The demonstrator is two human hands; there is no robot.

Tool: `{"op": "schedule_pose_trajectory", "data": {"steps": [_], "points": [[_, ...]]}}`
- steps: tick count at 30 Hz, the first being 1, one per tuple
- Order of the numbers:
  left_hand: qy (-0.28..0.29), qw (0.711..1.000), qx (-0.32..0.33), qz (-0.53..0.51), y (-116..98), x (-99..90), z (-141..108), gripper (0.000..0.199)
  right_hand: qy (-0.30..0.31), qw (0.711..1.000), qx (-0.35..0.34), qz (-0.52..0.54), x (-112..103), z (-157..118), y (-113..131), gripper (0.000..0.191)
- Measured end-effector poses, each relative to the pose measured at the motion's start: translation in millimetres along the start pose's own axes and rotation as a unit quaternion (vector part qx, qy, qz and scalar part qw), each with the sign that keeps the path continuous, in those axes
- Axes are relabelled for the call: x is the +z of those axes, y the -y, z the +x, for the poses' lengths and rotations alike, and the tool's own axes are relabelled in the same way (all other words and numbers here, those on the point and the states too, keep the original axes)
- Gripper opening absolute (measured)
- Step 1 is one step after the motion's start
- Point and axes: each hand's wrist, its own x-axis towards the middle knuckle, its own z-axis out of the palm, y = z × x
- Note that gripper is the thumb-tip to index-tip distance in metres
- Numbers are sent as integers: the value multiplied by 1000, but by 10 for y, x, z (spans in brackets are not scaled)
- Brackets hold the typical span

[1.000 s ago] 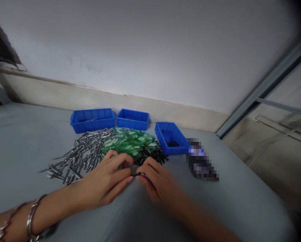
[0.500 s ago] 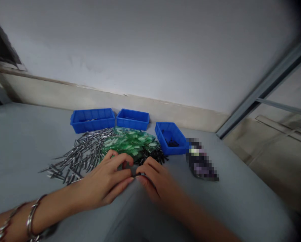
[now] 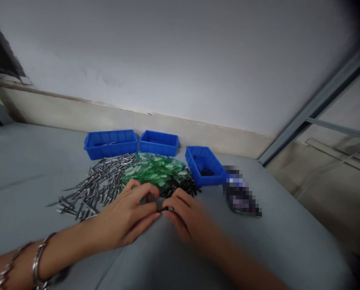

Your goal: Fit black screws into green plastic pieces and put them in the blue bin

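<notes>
Over the bench [image 3: 288, 201], I see in the head view two hands: the left hand [image 3: 130, 215] and right hand [image 3: 188, 221] pinch one small dark part [image 3: 163, 209] between their fingers, just before three heaps: metal rods [image 3: 107, 177], green packets [image 3: 155, 169], black pieces [image 3: 187, 186], each beyond counting. Three blue bins [image 3: 112, 152] stand behind; two bracelets [image 3: 36, 262] circle the left wrist.

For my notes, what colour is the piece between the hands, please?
The piece looks black; the head view shows it best.
</notes>
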Motion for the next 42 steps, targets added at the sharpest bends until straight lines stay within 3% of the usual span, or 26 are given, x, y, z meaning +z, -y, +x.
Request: {"op": "schedule_pose_trajectory", "data": {"steps": [10,29,42], "points": [[-19,1000,-8,3,-28,13,3,16,-14,1000,0,-15,13,6,-7,28],[13,1000,6,6,-8,-30,11,15,-21,999,-8,-24,10,3,-5,27],[-29,1000,-6,9,-21,21,-9,14,-33,999,6,-33,30,10,-24,29]]}}
